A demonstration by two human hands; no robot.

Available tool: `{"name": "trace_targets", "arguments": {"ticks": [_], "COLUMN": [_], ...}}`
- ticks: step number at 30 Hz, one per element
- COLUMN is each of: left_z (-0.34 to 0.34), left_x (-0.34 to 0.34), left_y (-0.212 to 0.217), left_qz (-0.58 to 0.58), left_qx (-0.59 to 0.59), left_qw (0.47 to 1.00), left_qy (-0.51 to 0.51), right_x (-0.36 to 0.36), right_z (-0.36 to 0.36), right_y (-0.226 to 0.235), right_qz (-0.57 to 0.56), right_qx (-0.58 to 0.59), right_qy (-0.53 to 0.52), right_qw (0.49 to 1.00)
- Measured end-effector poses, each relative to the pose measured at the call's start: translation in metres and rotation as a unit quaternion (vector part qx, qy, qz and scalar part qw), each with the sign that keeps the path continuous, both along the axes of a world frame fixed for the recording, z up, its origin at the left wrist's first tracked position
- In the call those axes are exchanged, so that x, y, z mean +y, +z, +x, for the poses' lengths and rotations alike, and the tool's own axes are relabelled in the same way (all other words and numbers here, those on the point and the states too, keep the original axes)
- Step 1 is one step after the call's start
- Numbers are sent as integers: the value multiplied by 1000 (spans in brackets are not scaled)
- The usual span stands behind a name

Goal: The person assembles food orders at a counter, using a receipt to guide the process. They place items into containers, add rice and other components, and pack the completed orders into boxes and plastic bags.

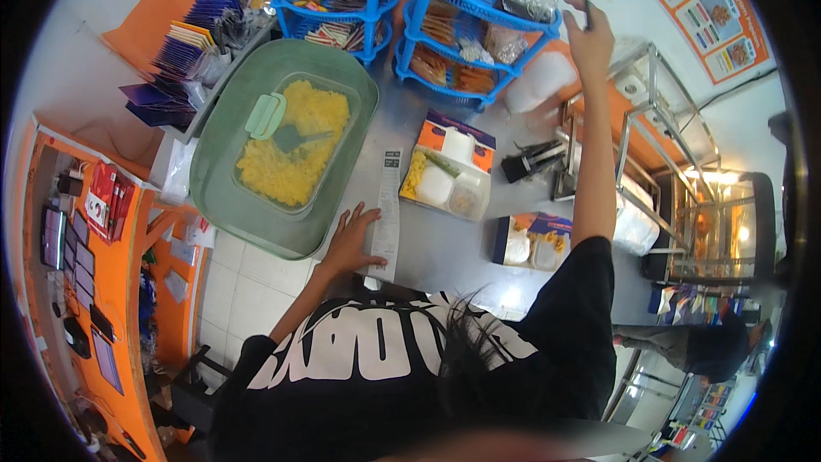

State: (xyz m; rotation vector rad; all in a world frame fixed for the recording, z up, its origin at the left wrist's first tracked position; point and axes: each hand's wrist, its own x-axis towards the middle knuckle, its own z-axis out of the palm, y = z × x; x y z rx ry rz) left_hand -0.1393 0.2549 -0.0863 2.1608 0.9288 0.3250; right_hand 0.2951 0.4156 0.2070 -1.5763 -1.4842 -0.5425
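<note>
My left hand (349,239) lies palm down with fingers spread, its fingertips on the near left edge of a long printed receipt (387,216) on the metal table. My right hand (592,38) is raised at the far right, beside a blue tiered rack (479,2), with a dark pen (587,7) between its fingers. Right of the receipt, an open meal box (473,195) holds white rice, yellow food and a small lidded cup. A second open box (518,250) with similar food stands nearer, by my right arm.
A green tray (214,180) bears a clear container of yellow rice (295,180) with a green scoop. Another blue rack (372,4) holds sachets. Black tongs or clips (532,161) lie near a metal stand. A person (718,342) is at far right.
</note>
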Motion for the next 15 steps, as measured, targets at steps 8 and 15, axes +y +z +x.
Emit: {"name": "trace_targets", "arguments": {"ticks": [8, 15], "left_z": [0, 4], "left_x": [-3, -2], "left_y": [-14, -8], "left_qz": [41, 25], "left_qx": [-10, 26], "left_qw": [999, 999], "left_qy": [19, 14], "right_x": [107, 28], "right_z": [38, 55], "right_y": [-8, 2], "right_qz": [-326, -198], "right_qx": [-159, -113], "right_qy": [-42, 51], "right_qw": [931, 972]}}
